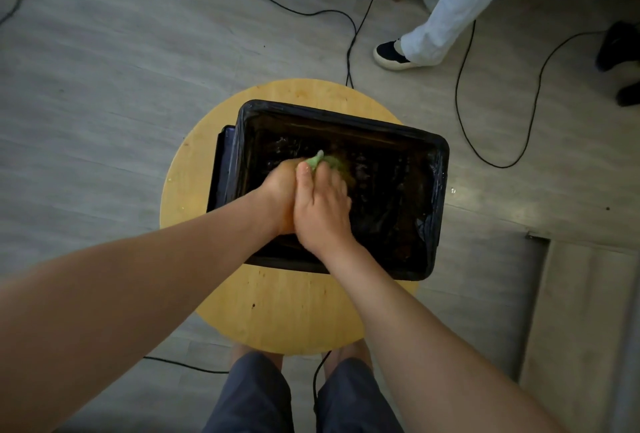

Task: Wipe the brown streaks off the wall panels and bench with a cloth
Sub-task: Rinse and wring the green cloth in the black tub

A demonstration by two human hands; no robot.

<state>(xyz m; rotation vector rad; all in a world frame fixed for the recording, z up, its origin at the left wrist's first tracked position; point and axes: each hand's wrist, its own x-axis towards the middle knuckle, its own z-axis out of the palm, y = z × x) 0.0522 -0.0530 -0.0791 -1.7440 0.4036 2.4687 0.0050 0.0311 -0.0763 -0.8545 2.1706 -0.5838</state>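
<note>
View from above, looking straight down at a round wooden table (pixel 284 315) in the centre of the frame. On it sits a black rectangular tub (pixel 346 118), lined with shiny black plastic that folds over its rim. The inside looks wet and dark; whether it holds water cannot be told for certain.

2 bare forearms reach in from the lower left and lower right and meet over the tub. The left hand (pixel 280 192) and the right hand (pixel 322 212) are pressed side by side, both curled round a small green cloth (pixel 322 159), which pokes out just above the knuckles at the middle of the tub. The right thumb lies along the cloth. Most of the left fingers are hidden beneath the hand.

The grip suggests wringing or rinsing: the cloth is bunched tight between both hands and held low inside the tub, most likely so that drips fall in there and not on the floor. This reads as a step between wipes, not wiping itself (no wall panels or bench show in the frame, so how many streaks remain cannot be judged).

The grey plank floor (pixel 104 86) surrounds the table, crossed by thin black cables (pixel 349 34). At the upper right stands another person's leg (pixel 467 6) in pale trousers, with a dark shoe (pixel 391 55). The wearer's own knees in dark shorts fill the bottom centre.
</note>
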